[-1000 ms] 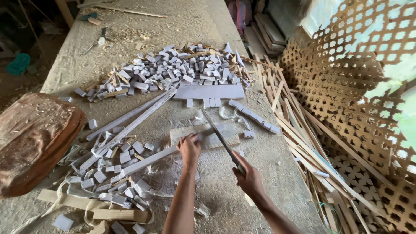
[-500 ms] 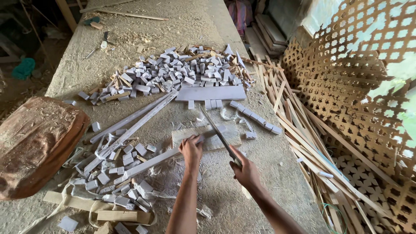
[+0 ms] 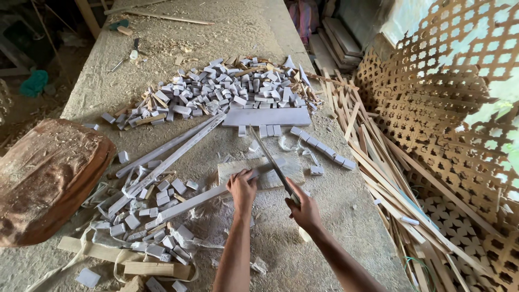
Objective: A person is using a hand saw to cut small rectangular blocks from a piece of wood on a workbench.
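Observation:
My left hand (image 3: 241,188) presses a long pale wooden strip (image 3: 203,198) down onto a small wooden block (image 3: 239,168) on the dusty workbench (image 3: 243,32). My right hand (image 3: 305,208) grips the handle of a long narrow blade (image 3: 268,158) that slants up and away over the block, its edge near the strip's end beside my left fingers. Small cut grey-white pieces (image 3: 157,208) lie scattered to the left of my hands.
A big heap of cut pieces (image 3: 216,92) and a flat grey board (image 3: 267,116) lie further back. Long strips (image 3: 167,148) cross the bench at left. A brown sack-like bundle (image 3: 46,178) sits at far left. Thin slats (image 3: 378,157) and lattice panels (image 3: 448,97) stand at right.
The blade has swung slightly, with its tip now higher and more upright over the block. My left hand still holds the strip in the same place.

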